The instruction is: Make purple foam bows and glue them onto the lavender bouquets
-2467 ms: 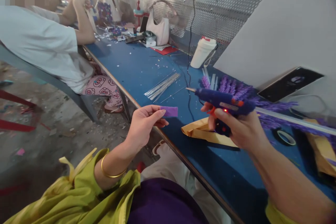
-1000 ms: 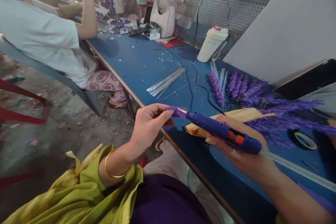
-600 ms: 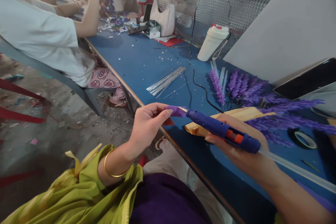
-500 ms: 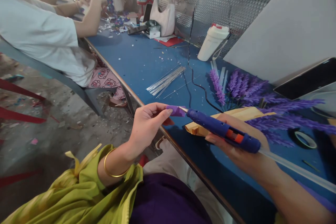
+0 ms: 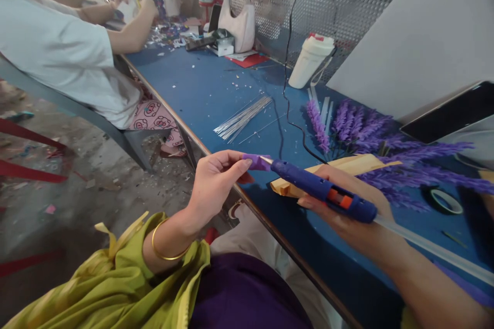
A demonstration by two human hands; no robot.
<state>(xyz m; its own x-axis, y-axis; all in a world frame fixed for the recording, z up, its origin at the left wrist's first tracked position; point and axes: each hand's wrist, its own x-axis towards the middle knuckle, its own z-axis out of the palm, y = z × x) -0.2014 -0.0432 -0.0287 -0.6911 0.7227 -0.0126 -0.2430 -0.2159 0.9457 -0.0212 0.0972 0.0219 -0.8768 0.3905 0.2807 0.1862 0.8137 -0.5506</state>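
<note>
Between thumb and fingers, my left hand (image 5: 216, 180) pinches a small purple strip (image 5: 255, 162) over the table's front edge. My right hand (image 5: 347, 200) is wrapped round a blue hot glue gun (image 5: 320, 190), with a clear glue stick (image 5: 428, 247) jutting from its rear. The gun's metal nozzle lies at the strip; whether it touches or only hovers I cannot tell. Behind the gun is a folded piece of yellowish paper (image 5: 343, 165), partly covered by my right hand. Purple lavender-like artificial flowers (image 5: 355, 123) lie on the table beyond.
A bundle of thin wires (image 5: 243, 118) lies on the blue table (image 5: 185, 82). A black cord (image 5: 286, 72) crosses it near a white tumbler (image 5: 312, 61). Farther off are a white handbag (image 5: 239, 25) and a seated person (image 5: 65, 56). At right are a phone (image 5: 451, 113) and tape roll (image 5: 445, 200).
The view has shifted slightly. My hands, the purple strip and the glue gun keep nearly the same pose, nozzle at the strip. The seated person's hands have moved a little.
</note>
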